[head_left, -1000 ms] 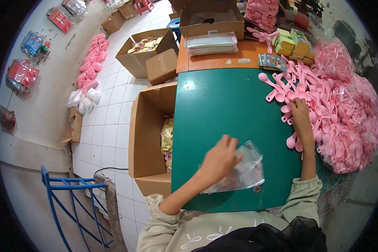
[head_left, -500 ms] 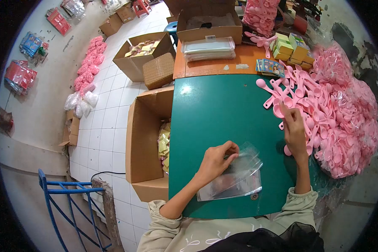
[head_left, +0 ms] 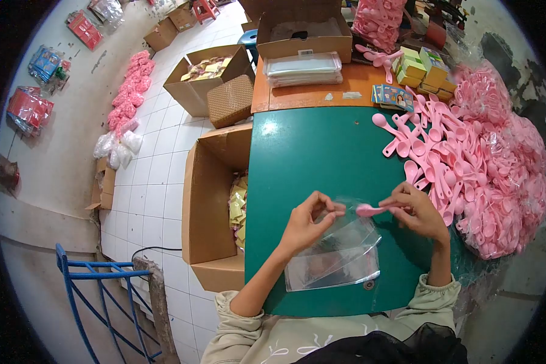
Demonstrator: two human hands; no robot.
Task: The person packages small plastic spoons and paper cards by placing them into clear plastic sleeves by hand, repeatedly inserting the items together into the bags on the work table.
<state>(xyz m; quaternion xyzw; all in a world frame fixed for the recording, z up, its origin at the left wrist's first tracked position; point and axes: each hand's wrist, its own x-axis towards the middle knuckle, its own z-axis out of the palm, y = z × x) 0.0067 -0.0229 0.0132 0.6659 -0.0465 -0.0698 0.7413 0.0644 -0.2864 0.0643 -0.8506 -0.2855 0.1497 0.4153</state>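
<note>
My right hand [head_left: 420, 212] pinches a pink spoon [head_left: 366, 210] by its handle, the bowl pointing left toward my other hand. My left hand [head_left: 308, 223] has thumb and forefinger pinched together at the edge of a clear plastic bag [head_left: 353, 225], whose top lies near the spoon's bowl. Beneath it, more clear plastic bags [head_left: 330, 270] lie fanned out on the green tabletop [head_left: 309, 158]. To the right of my right hand spreads a heap of loose pink spoons [head_left: 443, 145].
Large bags of pink spoons [head_left: 497, 206] bulge along the right edge. An open carton [head_left: 215, 200] with yellow packets stands left of the table. Behind are stacked clear bags [head_left: 303, 70], printed cards [head_left: 392, 97] and small yellow-green boxes [head_left: 431, 70]. A blue metal frame [head_left: 103, 274] stands lower left.
My right hand has come from the spoon heap down and left, bringing a pink spoon to the bag. My left hand has risen slightly, lifting the bag's edge.
</note>
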